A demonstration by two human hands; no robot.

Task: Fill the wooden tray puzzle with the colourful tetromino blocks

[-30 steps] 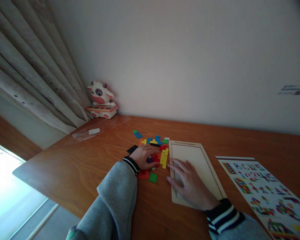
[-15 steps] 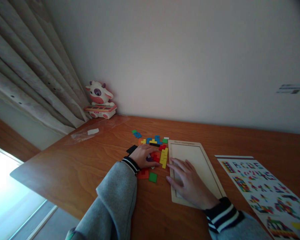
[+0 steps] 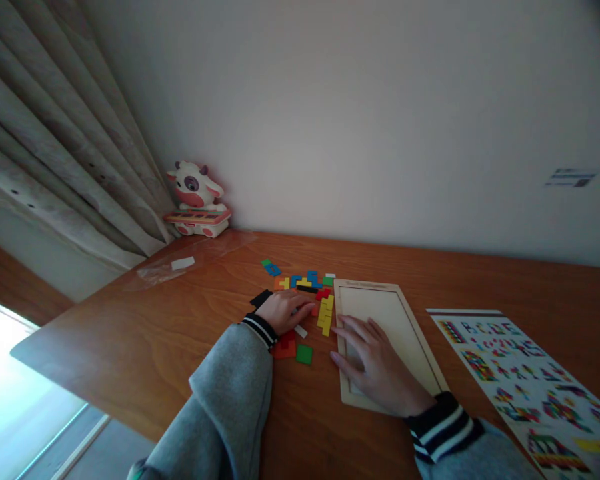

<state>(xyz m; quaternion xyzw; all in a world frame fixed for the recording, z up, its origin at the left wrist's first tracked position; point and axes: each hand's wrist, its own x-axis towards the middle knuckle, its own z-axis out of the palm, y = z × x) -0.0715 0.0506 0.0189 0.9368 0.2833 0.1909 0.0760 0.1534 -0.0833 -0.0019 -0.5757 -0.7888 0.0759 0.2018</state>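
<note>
My left hand (image 3: 285, 310) lies on a heap of flat coloured puzzle pieces (image 3: 325, 315), with its fingers curled over some of them; whether it grips one is hidden. Around it lie a black piece (image 3: 261, 298), an orange-red piece (image 3: 286, 347), a green square (image 3: 304, 354) and a small white piece (image 3: 301, 331). My right hand (image 3: 375, 363) rests flat, fingers spread, on the near part of a pale wooden puzzle tray (image 3: 385, 310) that has no pieces in it. Both sleeves are grey with striped cuffs.
A printed sheet of coloured patterns (image 3: 520, 373) lies right of the tray. A cow toy (image 3: 195, 200) stands in the far left corner by the curtain (image 3: 55, 147), near a crumpled clear bag (image 3: 180, 267). The wooden table (image 3: 130, 333) ends at the left.
My left hand has shifted slightly among the pieces and now covers the purple piece seen under it before. My right hand stays on the tray. The view drifted a little.
</note>
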